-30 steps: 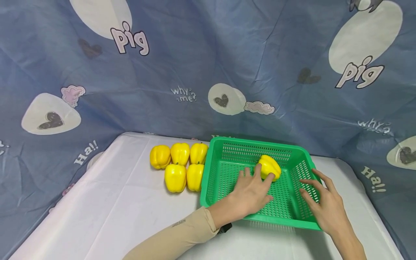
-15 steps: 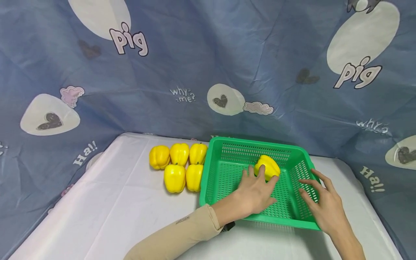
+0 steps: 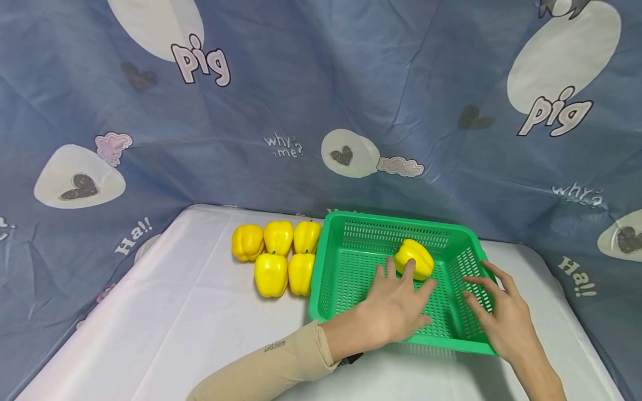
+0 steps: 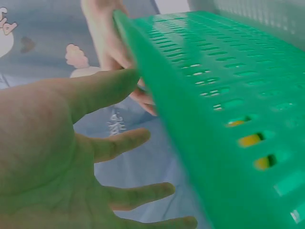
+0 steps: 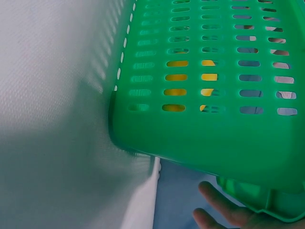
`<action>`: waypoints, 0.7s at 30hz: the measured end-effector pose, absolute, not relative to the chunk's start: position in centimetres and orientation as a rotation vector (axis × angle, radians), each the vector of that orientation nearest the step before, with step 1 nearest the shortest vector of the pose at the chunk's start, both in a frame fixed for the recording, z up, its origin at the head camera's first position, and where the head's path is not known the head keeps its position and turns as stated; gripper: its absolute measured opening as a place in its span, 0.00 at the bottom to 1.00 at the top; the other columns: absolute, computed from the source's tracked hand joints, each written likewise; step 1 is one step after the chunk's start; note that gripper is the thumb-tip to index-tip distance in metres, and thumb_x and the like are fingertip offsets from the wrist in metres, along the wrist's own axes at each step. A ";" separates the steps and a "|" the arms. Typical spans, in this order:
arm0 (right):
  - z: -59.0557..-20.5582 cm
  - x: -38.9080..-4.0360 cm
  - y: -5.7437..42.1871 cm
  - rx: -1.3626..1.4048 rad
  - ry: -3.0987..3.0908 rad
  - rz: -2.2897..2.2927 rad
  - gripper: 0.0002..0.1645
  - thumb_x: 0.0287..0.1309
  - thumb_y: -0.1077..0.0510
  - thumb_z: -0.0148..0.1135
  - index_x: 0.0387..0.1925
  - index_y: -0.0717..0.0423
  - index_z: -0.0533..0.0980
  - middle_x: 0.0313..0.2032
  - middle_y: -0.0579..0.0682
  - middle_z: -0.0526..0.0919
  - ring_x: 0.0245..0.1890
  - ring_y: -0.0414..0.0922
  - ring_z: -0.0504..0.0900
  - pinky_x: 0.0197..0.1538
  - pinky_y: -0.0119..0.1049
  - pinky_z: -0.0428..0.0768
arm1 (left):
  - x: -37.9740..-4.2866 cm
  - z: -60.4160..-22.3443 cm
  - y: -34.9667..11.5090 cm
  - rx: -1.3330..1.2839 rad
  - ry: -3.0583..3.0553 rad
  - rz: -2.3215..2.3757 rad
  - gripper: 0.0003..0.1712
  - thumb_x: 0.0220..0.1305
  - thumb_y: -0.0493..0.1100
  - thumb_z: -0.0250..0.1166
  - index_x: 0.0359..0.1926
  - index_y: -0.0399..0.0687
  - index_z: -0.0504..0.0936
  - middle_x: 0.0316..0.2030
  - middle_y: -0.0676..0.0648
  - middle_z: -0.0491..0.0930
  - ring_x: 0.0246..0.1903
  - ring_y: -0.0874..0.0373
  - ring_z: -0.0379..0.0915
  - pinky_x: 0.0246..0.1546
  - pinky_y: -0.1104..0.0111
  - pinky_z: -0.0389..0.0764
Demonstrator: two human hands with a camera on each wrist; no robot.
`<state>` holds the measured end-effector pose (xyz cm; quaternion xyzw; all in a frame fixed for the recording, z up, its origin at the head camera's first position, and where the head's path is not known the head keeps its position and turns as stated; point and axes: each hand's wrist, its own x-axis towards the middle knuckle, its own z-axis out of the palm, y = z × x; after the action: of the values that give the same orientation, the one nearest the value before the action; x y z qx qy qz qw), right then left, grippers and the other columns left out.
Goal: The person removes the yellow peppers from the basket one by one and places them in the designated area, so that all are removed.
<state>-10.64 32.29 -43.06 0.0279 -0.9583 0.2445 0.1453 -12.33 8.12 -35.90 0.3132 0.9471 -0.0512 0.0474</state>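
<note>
In the head view my left hand [image 3: 393,312] reaches over the front of the green plastic basket [image 3: 393,341], palm down with fingers spread. Its fingertips overlap the near side of a yellow bell pepper [image 3: 415,259] lying in the basket. From the left wrist, the hand [image 4: 71,148] shows straight fingers beside the basket's rim [image 4: 162,109]. At the right end, my right hand [image 3: 509,312] stays over the side rim, fingers loosely bent and apart. The right wrist view shows two fingertips beyond the rim [image 5: 264,210]; yellow shows through the slots of the basket wall [image 5: 200,136].
Several more yellow bell peppers [image 3: 271,275] stand in two rows against the basket's left side. A white cloth [image 3: 215,328] covers the table. Behind it hangs a blue printed curtain [image 3: 281,100].
My left hand has drawn back slightly from the bell pepper, toward the front and right, uncovering more of it. The pepper and my right hand hold their places.
</note>
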 end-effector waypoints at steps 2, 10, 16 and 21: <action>-43.1 -10.6 32.3 0.082 -2.758 0.706 0.20 0.76 0.51 0.65 0.62 0.57 0.82 0.79 0.67 0.63 0.65 0.78 0.74 0.54 0.76 0.75 | -12.1 -35.6 8.0 0.975 2.899 -0.160 0.40 0.75 0.74 0.56 0.82 0.77 0.59 0.84 0.44 0.58 0.80 0.33 0.63 0.77 0.47 0.73; -43.1 -10.6 32.3 0.088 -2.762 0.703 0.20 0.77 0.51 0.65 0.62 0.57 0.82 0.79 0.67 0.63 0.65 0.78 0.74 0.54 0.77 0.75 | -11.9 -34.0 7.5 1.066 2.958 -0.116 0.37 0.76 0.73 0.57 0.79 0.74 0.62 0.81 0.43 0.63 0.77 0.34 0.66 0.72 0.49 0.78; -43.1 -10.6 32.3 0.098 -2.755 0.694 0.20 0.76 0.51 0.65 0.61 0.56 0.83 0.79 0.67 0.63 0.64 0.77 0.75 0.53 0.76 0.76 | -12.9 -32.8 7.3 1.058 3.012 -0.016 0.36 0.76 0.71 0.58 0.78 0.73 0.65 0.77 0.44 0.68 0.72 0.37 0.72 0.69 0.52 0.80; -43.0 -10.6 32.3 0.091 -2.759 0.687 0.20 0.77 0.51 0.65 0.62 0.56 0.82 0.79 0.67 0.63 0.65 0.78 0.74 0.53 0.76 0.75 | -14.0 -31.9 7.3 1.057 3.074 0.071 0.36 0.76 0.70 0.60 0.79 0.72 0.66 0.77 0.45 0.69 0.70 0.39 0.74 0.69 0.53 0.81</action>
<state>-10.64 32.33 -43.03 0.0316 -0.9592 0.2389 0.1477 -14.03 7.25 -31.94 0.3245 0.9440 0.0217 -0.0547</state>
